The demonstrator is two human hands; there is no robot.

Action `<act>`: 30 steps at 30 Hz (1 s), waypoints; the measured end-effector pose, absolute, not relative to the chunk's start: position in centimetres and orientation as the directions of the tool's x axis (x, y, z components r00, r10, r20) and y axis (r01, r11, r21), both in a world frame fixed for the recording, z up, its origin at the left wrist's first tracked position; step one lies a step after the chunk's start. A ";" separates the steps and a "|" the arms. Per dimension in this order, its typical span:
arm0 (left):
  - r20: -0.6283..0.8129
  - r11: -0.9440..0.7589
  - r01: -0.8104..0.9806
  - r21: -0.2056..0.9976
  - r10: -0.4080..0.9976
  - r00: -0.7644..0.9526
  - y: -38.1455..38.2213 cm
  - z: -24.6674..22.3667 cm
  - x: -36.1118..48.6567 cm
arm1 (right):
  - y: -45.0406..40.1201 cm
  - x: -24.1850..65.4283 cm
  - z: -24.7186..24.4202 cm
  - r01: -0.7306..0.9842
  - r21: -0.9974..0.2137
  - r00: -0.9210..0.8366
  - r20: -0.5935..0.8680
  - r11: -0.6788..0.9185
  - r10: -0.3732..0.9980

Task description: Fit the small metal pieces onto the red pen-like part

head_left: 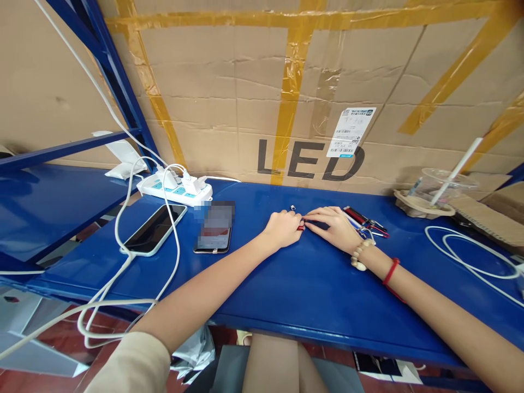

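Note:
Over the middle of the blue table (286,289), my left hand (284,228) is closed round a small red object (301,225) that shows at its fingertips. My right hand (333,226) meets it from the right, its thumb and fingers pinched together at the same spot; what they grip is too small to make out. A small metallic piece (292,208) lies just behind my left hand. Behind my right wrist are a red carabiner-like item (356,216) and other slim red and blue pieces, partly hidden by the hand.
Two phones (155,229) (215,226) and a white power strip (176,188) with looping white cables are on the left. At the right, a clear cup (442,185) with a straw sits in a cardboard holder, near a coiled white cable (462,262). A large cardboard box (213,109) stands behind.

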State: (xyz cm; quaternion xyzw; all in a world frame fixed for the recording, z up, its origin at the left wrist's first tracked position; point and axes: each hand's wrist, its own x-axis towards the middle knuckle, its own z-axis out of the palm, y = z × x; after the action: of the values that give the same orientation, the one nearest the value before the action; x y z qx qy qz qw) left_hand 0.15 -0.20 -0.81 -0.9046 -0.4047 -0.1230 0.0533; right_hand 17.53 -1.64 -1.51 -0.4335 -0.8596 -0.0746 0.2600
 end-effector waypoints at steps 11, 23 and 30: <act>0.272 -0.669 0.743 -0.006 0.714 0.645 -0.2 -0.7 0.1 | -1.7 17.6 -1.4 0.769 -0.137 -0.493 0.495 0.625 0.715; 0.287 -0.651 0.759 0.010 0.729 0.621 -0.2 -0.8 0.2 | -1.7 17.5 -1.5 0.786 -0.127 -0.457 0.540 0.605 0.707; 0.301 -0.616 0.785 0.071 0.763 0.572 -0.2 -0.8 0.2 | -1.7 17.5 -1.3 0.785 -0.173 -0.437 0.526 0.595 0.730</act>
State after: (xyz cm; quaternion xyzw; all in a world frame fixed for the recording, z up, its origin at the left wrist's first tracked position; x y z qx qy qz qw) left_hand 0.23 -0.17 -0.75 -0.8858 -0.4369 -0.1526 0.0351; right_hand 17.50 -1.74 -1.33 -0.4474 -0.8463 -0.0484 0.2851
